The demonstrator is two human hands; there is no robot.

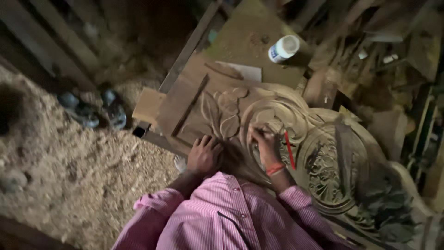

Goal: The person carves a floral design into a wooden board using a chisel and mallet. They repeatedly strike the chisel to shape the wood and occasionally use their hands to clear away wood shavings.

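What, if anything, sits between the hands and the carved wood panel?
Nothing visible. The left hand rests flat on the carved wood panel at its near edge. The right hand is already down on the carving beside a red pencil. Whether that hand grips a tool cannot be told.

I'm looking into a woodcarving workshop: sawdust (69, 176) covers the floor, a half-carved wooden panel (277, 120) with floral relief fills the tabletop, and timber offcuts (149, 105) and planks (189, 46) lie around it.
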